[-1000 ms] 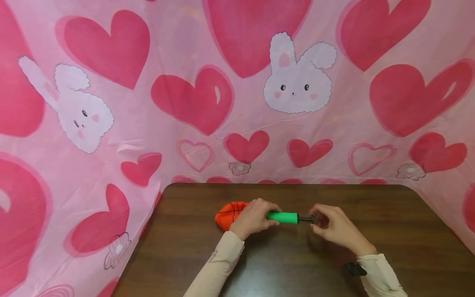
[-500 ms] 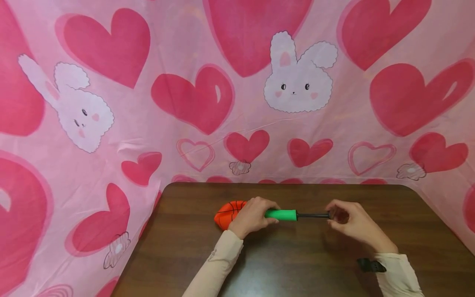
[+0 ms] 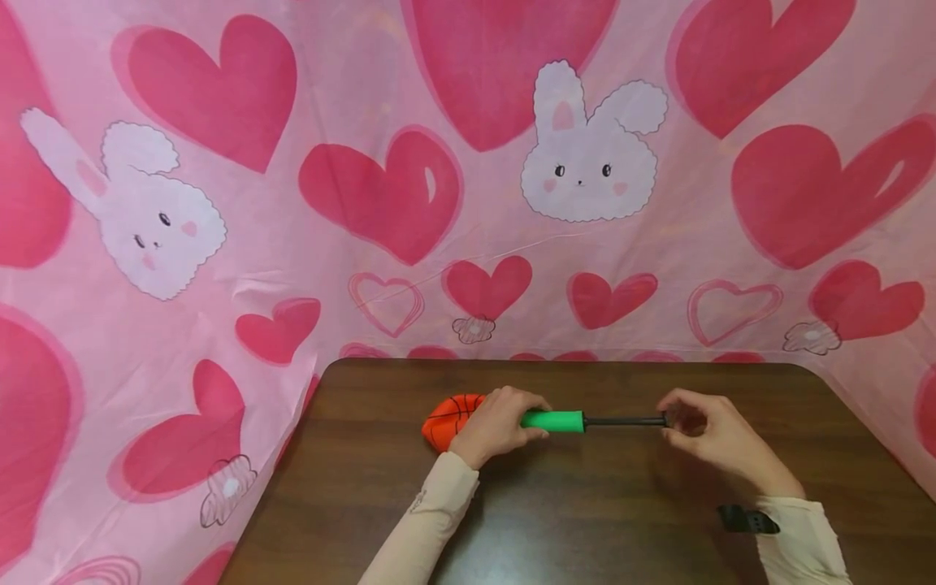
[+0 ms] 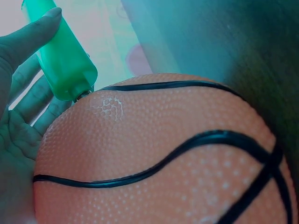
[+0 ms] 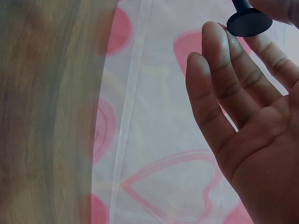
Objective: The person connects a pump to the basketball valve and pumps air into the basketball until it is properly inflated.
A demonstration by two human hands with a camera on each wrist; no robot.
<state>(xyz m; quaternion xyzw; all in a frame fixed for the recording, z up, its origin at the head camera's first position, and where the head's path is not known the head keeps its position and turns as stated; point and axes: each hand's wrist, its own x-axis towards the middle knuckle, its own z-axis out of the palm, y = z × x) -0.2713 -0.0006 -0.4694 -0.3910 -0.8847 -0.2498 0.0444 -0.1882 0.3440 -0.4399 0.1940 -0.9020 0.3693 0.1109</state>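
My left hand (image 3: 500, 424) grips the green barrel of a hand pump (image 3: 559, 421), thumb on one side and fingers round the other. In the left wrist view the end of the green barrel (image 4: 65, 60) meets an orange basketball (image 4: 154, 140) with black lines at a small metal piece. That ball (image 3: 444, 422) looks dented in the head view, partly hidden behind the left hand. At the pump's other end, my right hand (image 3: 720, 435) pinches the round black handle (image 5: 250, 22) between thumb and fingers. The black rod (image 3: 625, 421) stands far out of the barrel.
A brown wooden table (image 3: 585, 520) with rounded corners lies under the hands. Behind and beside it hangs a pink cloth (image 3: 497, 211) printed with hearts and white rabbits. A black strap (image 3: 748, 518) sits on the right wrist.
My right hand has moved to the right, drawing the black rod further out of the green barrel. The left hand and the ball have stayed almost in place.
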